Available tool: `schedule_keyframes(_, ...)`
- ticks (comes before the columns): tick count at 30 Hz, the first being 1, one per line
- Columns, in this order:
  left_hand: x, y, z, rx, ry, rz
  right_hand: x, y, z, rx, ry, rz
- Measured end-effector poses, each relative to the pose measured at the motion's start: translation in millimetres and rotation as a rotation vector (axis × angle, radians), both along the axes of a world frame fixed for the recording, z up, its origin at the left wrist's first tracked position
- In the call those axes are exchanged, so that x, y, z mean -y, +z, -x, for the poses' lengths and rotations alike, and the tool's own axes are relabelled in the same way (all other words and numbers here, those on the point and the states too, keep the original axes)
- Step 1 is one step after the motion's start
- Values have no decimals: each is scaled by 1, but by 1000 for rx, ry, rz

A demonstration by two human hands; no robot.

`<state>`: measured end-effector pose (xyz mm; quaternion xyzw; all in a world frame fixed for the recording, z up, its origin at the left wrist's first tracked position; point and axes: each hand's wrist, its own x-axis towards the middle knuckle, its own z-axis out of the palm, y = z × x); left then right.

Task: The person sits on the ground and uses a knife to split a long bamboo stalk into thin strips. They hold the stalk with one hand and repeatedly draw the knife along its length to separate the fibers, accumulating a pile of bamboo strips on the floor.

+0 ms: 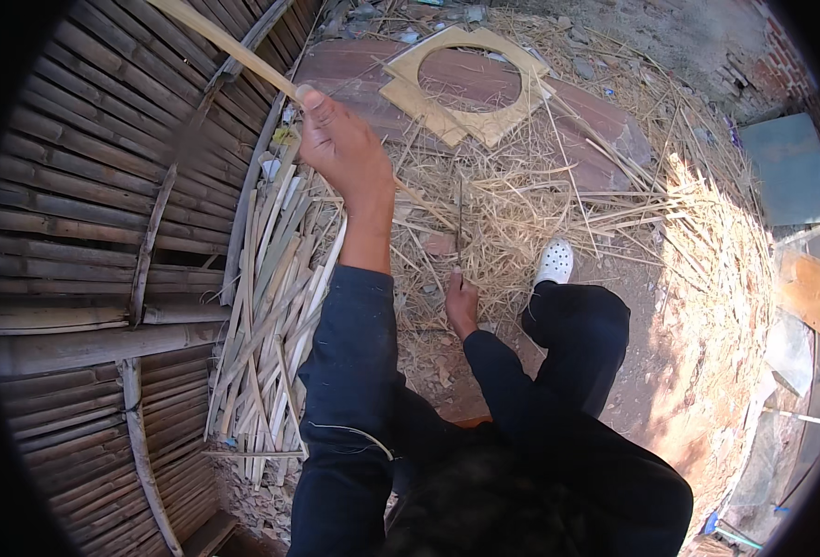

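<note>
My left hand point(343, 148) is raised at the upper left, its fingers closed around a pale bamboo strip point(233, 46). The strip slants up and to the left, past the top edge of the view. Lower and nearer the middle, my right hand point(463, 303) is closed on the handle of a long thin knife point(460, 218). Its narrow dark blade points away from me over loose straw-like shavings point(512, 213). The two hands are well apart, and the knife does not touch the strip.
Split bamboo strips point(266, 325) lie heaped left, beside a slatted bamboo wall point(103, 213). Ahead, a yellowish board with a round hole point(410, 97) rests on a reddish slab point(605, 139). My white clog point(555, 261) stands among shavings. A blue-grey panel point(788, 167) leans at the right.
</note>
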<state>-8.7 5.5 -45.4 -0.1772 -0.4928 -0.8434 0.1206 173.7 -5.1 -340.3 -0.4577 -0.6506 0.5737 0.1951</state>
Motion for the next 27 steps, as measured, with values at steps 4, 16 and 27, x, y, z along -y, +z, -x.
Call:
schedule_keyframes(4, -29, 0, -28, -115, -97, 73, -3, -35, -10, 104, 46, 223)
schedule_keyframes(16, -15, 14, -42, -151, -129, 90, -27, 75, -3, -277, 170, 818)
schedule_keyframes(27, 6, 27, -55, -176, -132, 52, 8, 144, -10, -171, 303, -125)
